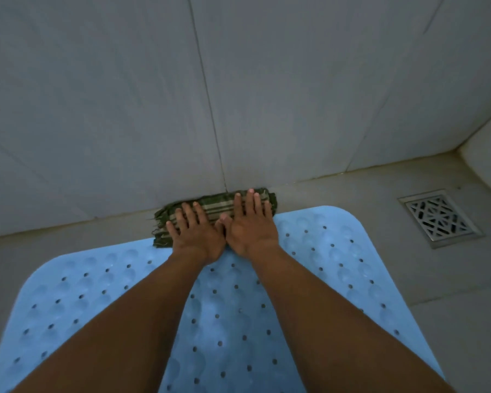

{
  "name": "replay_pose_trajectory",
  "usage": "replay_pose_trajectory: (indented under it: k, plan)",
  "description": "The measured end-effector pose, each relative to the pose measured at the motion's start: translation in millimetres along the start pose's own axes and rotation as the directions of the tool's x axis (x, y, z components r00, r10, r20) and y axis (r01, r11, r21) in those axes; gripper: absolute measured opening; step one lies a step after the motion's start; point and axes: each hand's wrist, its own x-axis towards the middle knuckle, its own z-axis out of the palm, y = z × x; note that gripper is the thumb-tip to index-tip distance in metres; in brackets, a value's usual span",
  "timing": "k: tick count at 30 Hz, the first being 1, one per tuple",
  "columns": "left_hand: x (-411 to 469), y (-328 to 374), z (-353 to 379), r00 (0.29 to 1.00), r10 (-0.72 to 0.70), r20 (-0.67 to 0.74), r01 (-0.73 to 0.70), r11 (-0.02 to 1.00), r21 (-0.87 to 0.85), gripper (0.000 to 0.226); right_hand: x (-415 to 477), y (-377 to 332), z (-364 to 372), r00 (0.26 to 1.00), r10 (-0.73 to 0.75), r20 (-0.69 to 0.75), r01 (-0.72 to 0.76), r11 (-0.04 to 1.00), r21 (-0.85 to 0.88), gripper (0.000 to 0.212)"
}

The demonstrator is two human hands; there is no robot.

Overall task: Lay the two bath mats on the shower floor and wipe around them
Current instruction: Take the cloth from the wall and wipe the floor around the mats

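L hand & R hand both flat, palms down, splayed, side by side.

Blue bath mat: perforated rubbery plastic, matt. Striped green cloth: woven, frayed edges. Floor drain grate: brushed metal

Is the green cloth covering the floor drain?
No, the green cloth lies by the wall under the left hand and right hand, while the floor drain sits apart, uncovered.

Cloth lies between wall and mat; drain right.
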Motion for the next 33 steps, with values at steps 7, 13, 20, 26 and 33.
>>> replay_pose_trajectory:
  k: [7,13,20,26,33]
  plan:
    - [-3.5,8.0,9.1,0.973,0.182,-0.139,-0.186,0.982,-0.016,0.066,6.8,40.3,-12.0,0.997,0.016,0.074,-0.011,0.998,-0.060,0.065]
    - [-5.9,39.3,12.8,0.973,0.215,-0.082,-0.216,0.976,-0.012,0.064,-0.4,77.6,-25.5,0.995,0.025,0.094,-0.013,0.993,-0.120,0.065]
    - [-7.3,53.3,12.7,0.964,0.262,-0.037,-0.262,0.965,-0.004,0.064,-2.0,92.2,-27.7,0.994,0.072,0.080,-0.060,0.988,-0.143,0.067]
    - [-16.6,152.0,40.5,0.895,0.446,0.001,-0.446,0.895,0.000,0.065,-37.1,183.6,-48.5,0.955,0.286,0.081,-0.279,0.957,-0.080,0.068]
    - [-6.8,166.1,22.5,0.857,0.516,0.009,-0.515,0.854,0.069,0.066,-30.7,200.4,-51.3,0.943,0.330,0.054,-0.329,0.944,-0.022,0.070]
